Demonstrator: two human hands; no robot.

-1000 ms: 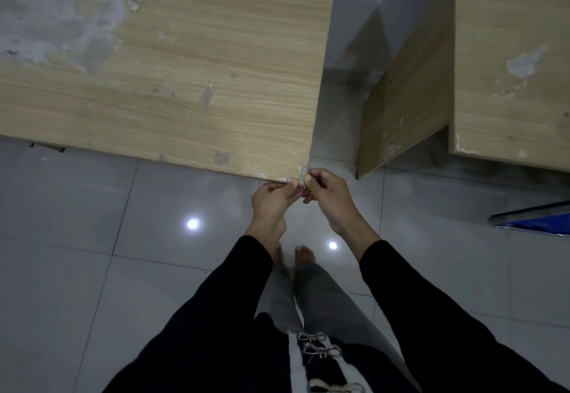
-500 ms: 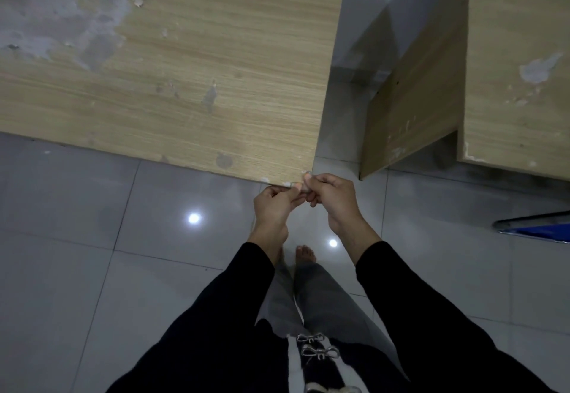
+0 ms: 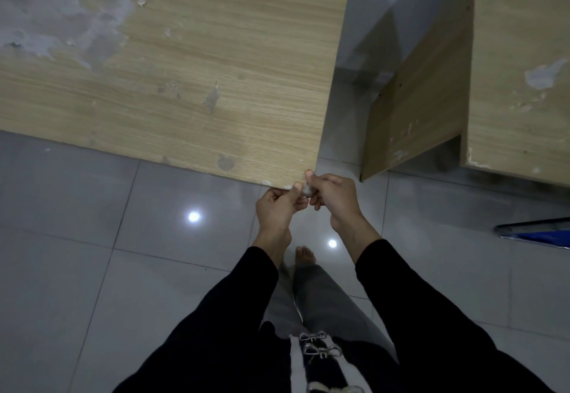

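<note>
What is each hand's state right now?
Left hand: closed, fingers pinching the small whitish piece at the corner of the table.
Right hand: closed, pinching the same piece.

A small, crumpled whitish scrap (image 3: 307,190); pinched between the left hand (image 3: 277,207) and right hand (image 3: 335,198); just beside the near corner of the table (image 3: 216,84).

Dim, cool, flat overhead light. Two small lamp reflections (image 3: 193,216) glare on the glossy floor tiles (image 3: 92,238), near centre. Soft shadow under the right desk (image 3: 524,37). Wide-angle bowing along the table (image 3: 185,84) edges. Dark sleeves (image 3: 216,331) lose detail; pale piece (image 3: 306,189) blurred, unidentifiable. Overall slightly soft
</note>
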